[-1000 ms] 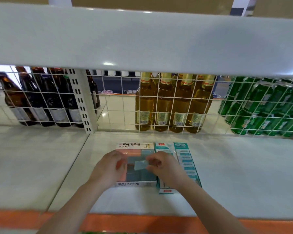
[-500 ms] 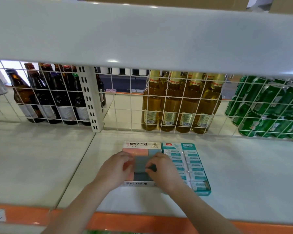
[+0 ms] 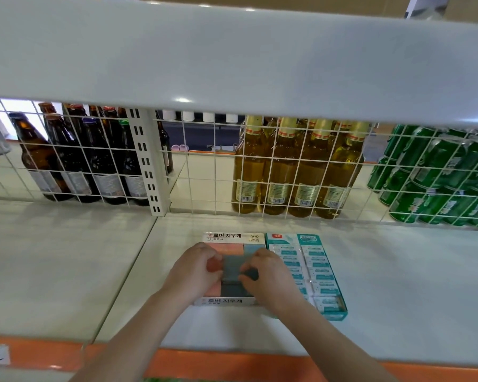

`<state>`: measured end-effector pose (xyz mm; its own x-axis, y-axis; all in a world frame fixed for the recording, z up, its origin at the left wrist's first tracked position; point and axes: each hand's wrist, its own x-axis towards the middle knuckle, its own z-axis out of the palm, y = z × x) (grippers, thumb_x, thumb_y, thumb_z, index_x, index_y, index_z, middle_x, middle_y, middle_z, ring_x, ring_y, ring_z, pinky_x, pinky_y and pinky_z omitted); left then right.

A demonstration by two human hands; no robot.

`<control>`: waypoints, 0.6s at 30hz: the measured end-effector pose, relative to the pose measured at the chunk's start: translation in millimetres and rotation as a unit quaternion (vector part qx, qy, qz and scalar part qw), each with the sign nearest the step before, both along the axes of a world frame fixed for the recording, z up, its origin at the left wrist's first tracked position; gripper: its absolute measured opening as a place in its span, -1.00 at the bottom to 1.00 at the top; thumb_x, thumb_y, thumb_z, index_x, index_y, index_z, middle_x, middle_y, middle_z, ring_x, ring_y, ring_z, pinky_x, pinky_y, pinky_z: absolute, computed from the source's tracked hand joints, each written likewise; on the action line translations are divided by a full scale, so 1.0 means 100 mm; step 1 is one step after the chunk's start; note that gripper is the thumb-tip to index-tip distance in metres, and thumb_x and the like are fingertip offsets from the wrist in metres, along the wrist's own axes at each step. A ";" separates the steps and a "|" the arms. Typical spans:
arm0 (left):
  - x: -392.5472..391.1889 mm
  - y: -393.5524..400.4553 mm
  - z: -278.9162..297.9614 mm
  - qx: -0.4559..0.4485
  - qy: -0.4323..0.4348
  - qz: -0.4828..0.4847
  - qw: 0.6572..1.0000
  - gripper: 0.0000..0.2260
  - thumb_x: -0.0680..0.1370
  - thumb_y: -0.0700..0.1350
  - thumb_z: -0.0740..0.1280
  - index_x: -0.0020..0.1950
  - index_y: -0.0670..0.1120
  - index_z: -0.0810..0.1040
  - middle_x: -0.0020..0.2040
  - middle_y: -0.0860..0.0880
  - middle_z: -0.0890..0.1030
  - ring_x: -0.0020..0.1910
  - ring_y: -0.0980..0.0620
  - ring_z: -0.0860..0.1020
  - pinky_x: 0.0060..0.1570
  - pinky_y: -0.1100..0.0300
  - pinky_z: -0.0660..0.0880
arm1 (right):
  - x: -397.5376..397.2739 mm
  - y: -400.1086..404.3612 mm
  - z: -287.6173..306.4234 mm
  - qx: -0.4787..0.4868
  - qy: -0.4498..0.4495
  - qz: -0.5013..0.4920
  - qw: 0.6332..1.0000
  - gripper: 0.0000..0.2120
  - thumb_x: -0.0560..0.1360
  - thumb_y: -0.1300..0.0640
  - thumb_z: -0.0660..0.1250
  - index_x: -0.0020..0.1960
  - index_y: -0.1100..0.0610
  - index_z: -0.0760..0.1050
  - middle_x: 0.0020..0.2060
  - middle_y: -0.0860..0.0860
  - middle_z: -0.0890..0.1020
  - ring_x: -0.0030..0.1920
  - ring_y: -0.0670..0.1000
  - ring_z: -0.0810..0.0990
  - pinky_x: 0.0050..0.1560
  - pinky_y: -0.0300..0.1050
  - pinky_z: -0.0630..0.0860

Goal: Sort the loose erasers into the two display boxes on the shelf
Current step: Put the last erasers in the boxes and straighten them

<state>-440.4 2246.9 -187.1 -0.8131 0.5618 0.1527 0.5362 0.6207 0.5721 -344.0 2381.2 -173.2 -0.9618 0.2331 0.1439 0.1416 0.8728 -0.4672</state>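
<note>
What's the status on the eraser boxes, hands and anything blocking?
Left hand and right hand both pressing grey erasers into the white box. Teal box beside it, full rows. Nothing in the way.

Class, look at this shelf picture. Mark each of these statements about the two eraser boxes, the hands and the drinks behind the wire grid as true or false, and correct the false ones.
1. Both hands are over the teal box. False: the left hand and right hand are over the white box with pink and grey erasers.
2. The teal box stands to the right of the white box, touching it. True.
3. The green cans are behind the grid on the left. False: they are on the right; brown bottles are on the left.
4. Yellow bottles stand behind the grid, beyond the boxes. True.
5. The fingers of both hands touch a grey eraser. True.
</note>
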 end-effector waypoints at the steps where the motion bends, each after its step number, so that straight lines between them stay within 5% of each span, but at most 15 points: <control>1: 0.00 0.01 0.00 -0.004 -0.001 0.003 1.000 -0.78 0.43 -0.17 0.40 0.07 -0.11 0.59 0.03 0.03 0.49 0.10 0.05 0.49 0.08 0.28 0.36 | -0.01 0.00 0.01 0.005 -0.004 0.003 1.000 -0.83 0.52 0.08 0.27 0.06 0.06 0.57 0.07 -0.05 0.47 0.00 -0.12 0.36 0.01 -0.38 0.27; 5: -0.02 0.03 0.03 -0.022 -0.009 0.007 1.000 -0.77 0.44 -0.17 0.39 0.09 -0.10 0.57 0.12 -0.02 0.51 0.13 0.02 0.47 0.11 0.21 0.39 | -0.01 0.00 0.02 0.026 -0.022 0.024 0.999 -0.78 0.53 0.07 0.24 0.07 0.10 0.59 0.08 -0.01 0.48 0.09 -0.05 0.41 0.08 -0.29 0.33; 18: -0.06 0.07 0.08 -0.057 -0.032 -0.005 0.998 -0.70 0.41 -0.13 0.44 0.13 -0.08 0.54 0.14 -0.03 0.47 0.15 0.00 0.45 0.15 0.12 0.39 | -0.07 0.05 0.05 0.014 -0.057 0.006 0.998 -0.80 0.50 0.07 0.31 0.11 0.04 0.54 0.07 -0.05 0.46 -0.04 -0.13 0.34 0.01 -0.34 0.29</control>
<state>-446.2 2253.5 -178.6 -0.8135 0.5805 0.0348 0.5069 0.6786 0.5316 -351.0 2385.7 -168.3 -0.9748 0.2198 0.0387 0.1831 0.8868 -0.4244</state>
